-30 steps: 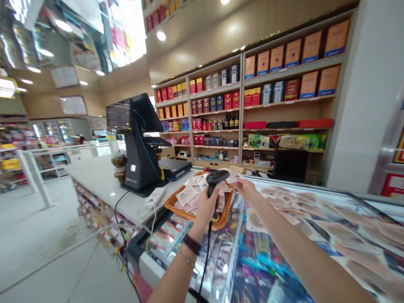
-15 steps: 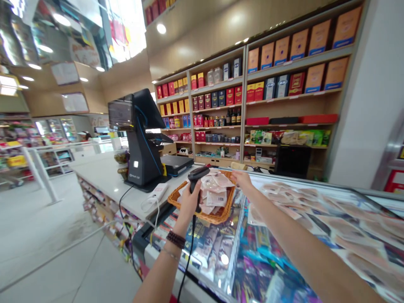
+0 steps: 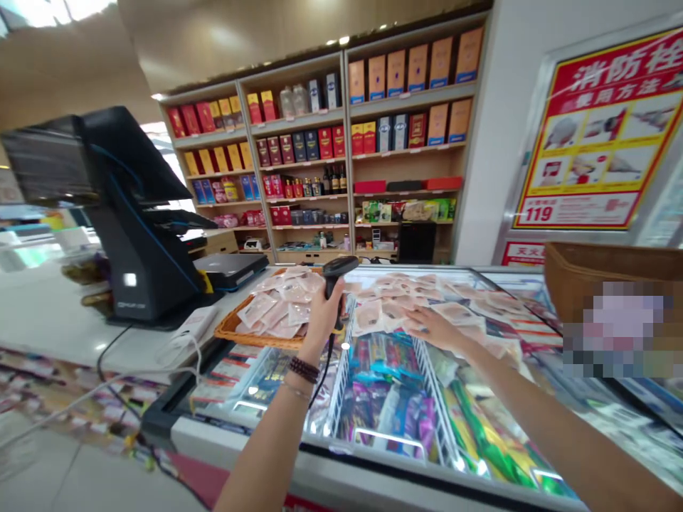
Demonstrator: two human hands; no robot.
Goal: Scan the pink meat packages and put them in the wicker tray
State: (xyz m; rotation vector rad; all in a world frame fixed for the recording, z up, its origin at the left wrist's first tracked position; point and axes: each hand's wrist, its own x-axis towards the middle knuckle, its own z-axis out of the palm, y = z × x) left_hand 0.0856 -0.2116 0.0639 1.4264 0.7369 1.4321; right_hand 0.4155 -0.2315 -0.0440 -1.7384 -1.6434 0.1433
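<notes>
My left hand is wrapped round the handle of a black barcode scanner, held upright beside a wicker basket. Small clear packets fill the basket. To the right, my right hand reaches over the glass freezer top with its fingers spread, touching or just above flat packets laid out there. Nothing is seen in its grasp. The scanner's cable hangs down past my left wrist.
A black checkout terminal and a flat dark device stand on the counter at left. White cables cross the counter's edge. A brown box is at the right. Shelves with boxed goods line the back.
The view has turned right. My right hand has gone from beside the basket to the packets on the glass, its fingers now spread. My left hand still holds the scanner.
</notes>
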